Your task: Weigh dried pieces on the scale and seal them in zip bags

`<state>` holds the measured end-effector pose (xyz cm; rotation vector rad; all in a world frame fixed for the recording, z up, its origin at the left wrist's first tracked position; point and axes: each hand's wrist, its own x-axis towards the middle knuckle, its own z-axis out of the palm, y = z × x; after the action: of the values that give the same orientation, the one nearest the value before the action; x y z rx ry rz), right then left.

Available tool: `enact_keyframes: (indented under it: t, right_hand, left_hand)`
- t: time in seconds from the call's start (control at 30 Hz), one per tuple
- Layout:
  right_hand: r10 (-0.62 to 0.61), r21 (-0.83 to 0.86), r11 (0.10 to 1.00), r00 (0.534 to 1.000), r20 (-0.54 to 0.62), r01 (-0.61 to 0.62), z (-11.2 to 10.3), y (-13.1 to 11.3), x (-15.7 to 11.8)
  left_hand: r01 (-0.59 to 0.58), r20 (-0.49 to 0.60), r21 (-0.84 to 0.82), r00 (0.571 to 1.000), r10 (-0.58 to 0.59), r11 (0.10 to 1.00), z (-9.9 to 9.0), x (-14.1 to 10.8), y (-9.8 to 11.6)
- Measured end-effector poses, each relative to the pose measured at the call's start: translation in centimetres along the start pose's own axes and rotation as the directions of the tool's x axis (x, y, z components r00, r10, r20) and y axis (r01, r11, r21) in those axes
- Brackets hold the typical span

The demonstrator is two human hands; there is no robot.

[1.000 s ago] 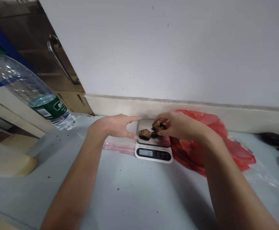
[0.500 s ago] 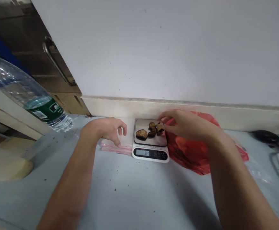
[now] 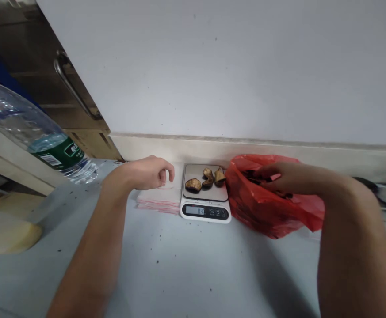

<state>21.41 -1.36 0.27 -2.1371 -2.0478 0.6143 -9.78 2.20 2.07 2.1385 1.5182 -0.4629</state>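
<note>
A white digital scale (image 3: 206, 211) stands on the pale table, its display reading about 84. Several brown dried pieces (image 3: 193, 185) lie on its metal plate. Left of it is a stack of clear zip bags with pink edges (image 3: 158, 204). Over that stack is my left hand (image 3: 153, 173), fingers curled and pinched on what looks like a clear bag's edge. To the right, a red plastic bag (image 3: 262, 212) stands open with dark pieces inside. My right hand (image 3: 279, 176) reaches into its mouth; its fingertips are partly hidden among the pieces.
A clear water bottle with a green label (image 3: 60, 154) is at the left. A pale rounded object (image 3: 12, 232) lies at the left edge. Behind the table rises a white wall (image 3: 226, 79). A black object and a cable are at the far right.
My right hand has moved right, from the scale plate into the red bag, whose mouth now shows open. My left fingers have drawn closer together. The display reading looks the same.
</note>
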Motion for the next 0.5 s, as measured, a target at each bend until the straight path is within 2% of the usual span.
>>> enact_keyframes:
  t: [0.07,0.1,0.23,0.33,0.4,0.43,0.5]
  right_hand:
    - [0.128,-0.034,0.991,0.989,0.070,-0.126,0.1,0.3,0.3]
    - [0.168,-0.037,0.985,0.985,0.048,-0.166,0.0,0.3,0.4]
    - [0.144,0.027,0.990,0.977,-0.160,-0.141,-1.1,0.1,-0.1]
    - [0.126,0.020,0.992,0.965,-0.231,-0.125,-1.9,-0.4,-0.9]
    - [0.070,0.000,0.997,0.988,-0.137,-0.071,-2.0,-0.7,-1.2]
    - [0.024,-0.001,1.000,0.999,-0.047,-0.024,-1.9,-0.8,-1.2]
    - [-0.007,0.009,1.000,0.990,0.142,0.006,-1.2,-0.6,-0.8]
  left_hand:
    - [-0.008,0.015,0.010,1.000,0.008,1.000,0.0,0.0,0.4]
    - [-0.010,0.020,0.018,1.000,0.010,1.000,0.0,0.0,0.5]
    - [0.015,0.036,0.044,0.999,-0.017,0.999,-0.1,0.0,0.8]
    - [0.025,0.043,0.050,0.999,-0.027,0.998,-0.1,0.0,0.9]
    - [0.023,0.043,0.059,0.999,-0.025,0.998,0.0,0.0,0.9]
    - [0.019,0.043,0.062,0.999,-0.021,0.998,0.0,0.0,0.9]
    - [0.012,0.045,0.066,0.999,-0.015,0.998,0.0,0.0,1.0]
